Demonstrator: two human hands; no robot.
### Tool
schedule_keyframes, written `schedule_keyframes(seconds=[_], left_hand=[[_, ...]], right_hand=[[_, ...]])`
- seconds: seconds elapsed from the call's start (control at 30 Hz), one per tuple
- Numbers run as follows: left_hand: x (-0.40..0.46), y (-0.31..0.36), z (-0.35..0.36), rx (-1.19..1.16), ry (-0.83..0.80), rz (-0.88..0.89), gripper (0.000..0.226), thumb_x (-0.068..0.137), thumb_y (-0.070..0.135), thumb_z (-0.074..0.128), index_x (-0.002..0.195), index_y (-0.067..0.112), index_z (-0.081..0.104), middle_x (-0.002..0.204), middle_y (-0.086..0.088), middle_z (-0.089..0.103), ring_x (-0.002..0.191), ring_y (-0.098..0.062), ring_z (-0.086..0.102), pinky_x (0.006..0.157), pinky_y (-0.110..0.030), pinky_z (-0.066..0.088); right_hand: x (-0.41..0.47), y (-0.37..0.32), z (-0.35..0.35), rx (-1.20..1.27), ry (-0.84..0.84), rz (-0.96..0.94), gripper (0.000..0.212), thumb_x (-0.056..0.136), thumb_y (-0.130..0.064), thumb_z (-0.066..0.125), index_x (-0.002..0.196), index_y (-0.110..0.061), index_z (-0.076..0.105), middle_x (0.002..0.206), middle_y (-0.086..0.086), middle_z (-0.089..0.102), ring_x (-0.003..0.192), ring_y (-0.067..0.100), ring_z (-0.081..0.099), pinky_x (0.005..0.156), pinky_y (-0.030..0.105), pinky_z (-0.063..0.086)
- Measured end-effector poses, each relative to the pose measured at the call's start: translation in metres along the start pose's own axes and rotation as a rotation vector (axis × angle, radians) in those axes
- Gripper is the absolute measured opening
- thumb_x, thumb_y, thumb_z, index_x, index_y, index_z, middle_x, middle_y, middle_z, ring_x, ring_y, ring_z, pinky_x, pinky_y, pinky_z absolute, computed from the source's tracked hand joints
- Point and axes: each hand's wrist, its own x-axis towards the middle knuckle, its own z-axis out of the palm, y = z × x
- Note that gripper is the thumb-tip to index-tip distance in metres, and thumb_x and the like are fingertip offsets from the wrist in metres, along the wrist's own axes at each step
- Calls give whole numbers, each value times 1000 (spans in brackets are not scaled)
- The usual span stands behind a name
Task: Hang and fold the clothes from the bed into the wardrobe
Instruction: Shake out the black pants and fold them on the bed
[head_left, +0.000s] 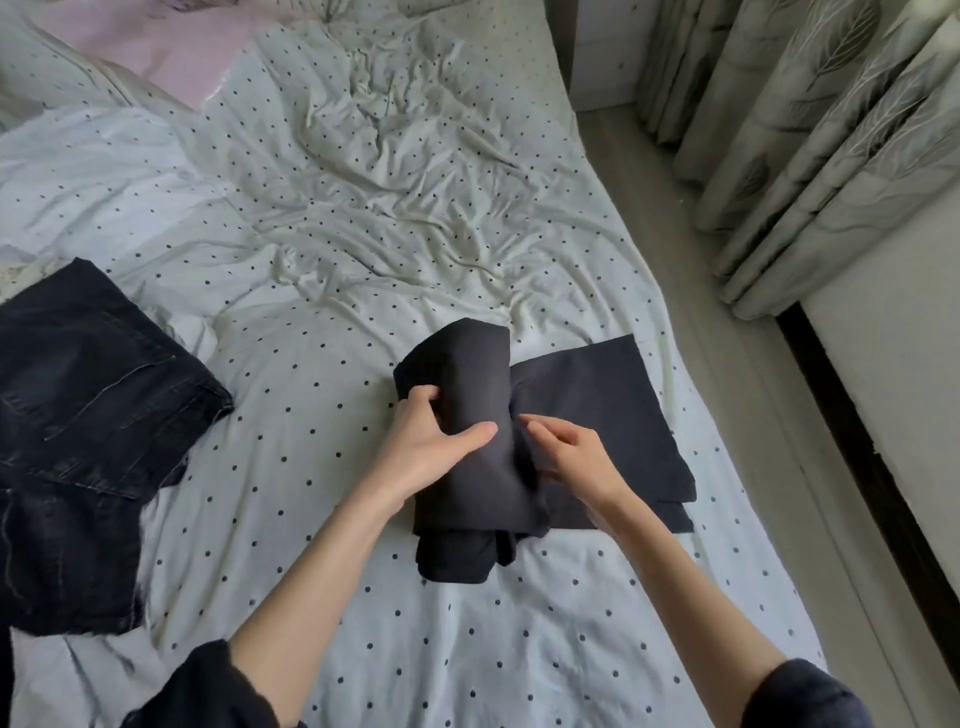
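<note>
Left grip (434, 441) clamped on rolled dark garment (467, 415), right grip (571, 452) pinching its flap, jeans (88, 405) on bed (363, 208) well apart

The bed (322, 291) wears a pale sheet (363, 597) with small dark dots, creased into a rumpled patch near its far middle. A dark folded garment (597, 410) lies on the sheet near the bed's right edge, part rolled into a thick bundle, part spread flat. Dark jeans (88, 415) lie well to the garment's left, at the bed's left side. Far beyond the garment, a pink cloth (171, 52) lies at the head end.
</note>
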Motion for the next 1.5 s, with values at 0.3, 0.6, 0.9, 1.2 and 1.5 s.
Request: schedule_keyframes(seconds=[0.3,0.6,0.9,1.2,1.5], left_hand=[[10,19,60,124,-160,425,29,96,8,47,119,16,62,112,2,66,107,-8,59,94,-15,43],[35,-19,57,-343,-236,-330,55,72,54,73,119,30,55,114,8,65,101,-16,64,87,-37,53],[47,13,55,-229,-42,-250,62,66,24,84,119,11,52,114,-3,63,99,-20,61,81,-32,50],[16,84,27,686,98,-52,51,83,35,65,107,10,28,107,-9,54,101,-33,55,74,-34,40],[-6,78,122,895,-463,312,65,92,50,45,144,18,23,144,-1,26,132,-24,26,102,-41,34]], right_hand=[[2,7,-73,-163,174,81,56,92,-47,52,140,-20,43,134,-3,52,120,13,49,101,30,39],[11,24,-77,-472,104,137,59,91,-34,57,144,-16,36,141,2,47,131,21,42,105,30,32],[7,38,-74,-445,-17,97,44,78,-51,62,117,-30,62,114,-7,63,110,10,56,91,24,42],[-20,-5,-46,165,-106,147,30,98,-34,46,121,-20,58,110,4,65,95,17,65,91,36,52],[-19,28,-107,349,53,219,51,87,-66,41,121,-32,58,115,-9,67,105,11,64,94,35,50]])
